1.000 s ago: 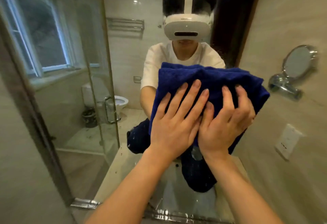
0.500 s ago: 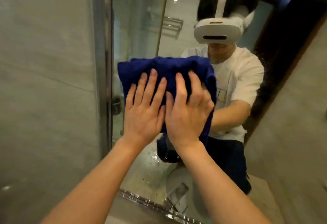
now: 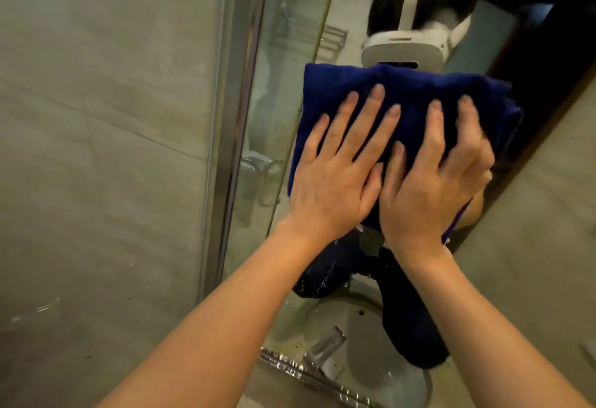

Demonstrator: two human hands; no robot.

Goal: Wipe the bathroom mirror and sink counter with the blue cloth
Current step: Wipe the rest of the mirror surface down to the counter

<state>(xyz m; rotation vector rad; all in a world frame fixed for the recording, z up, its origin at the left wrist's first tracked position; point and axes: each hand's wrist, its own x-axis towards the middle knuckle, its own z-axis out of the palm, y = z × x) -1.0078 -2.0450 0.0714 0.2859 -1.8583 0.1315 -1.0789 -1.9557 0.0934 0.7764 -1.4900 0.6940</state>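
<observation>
A folded dark blue cloth point(image 3: 403, 91) lies flat against the bathroom mirror point(image 3: 290, 53), in front of my reflected headset. My left hand point(image 3: 338, 169) presses on its left half with fingers spread and straight. My right hand point(image 3: 435, 175) presses beside it on the right half, thumb against the left hand, its fingers slightly bent over the cloth. The cloth's lower part is hidden behind both hands. The sink basin point(image 3: 364, 320) and faucet point(image 3: 325, 346) show as reflections low in the mirror.
A grey tiled wall point(image 3: 96, 149) fills the left side up to the mirror's metal frame point(image 3: 235, 117). Another tiled wall point(image 3: 541, 246) stands at the right. The mirror's chrome bottom edge point(image 3: 290, 365) runs below. Water spots dot the lower glass.
Both hands and the cloth have slid from the mirror's right part toward its left edge, then a little back to the right. My view has tilted and drawn closer to the glass.
</observation>
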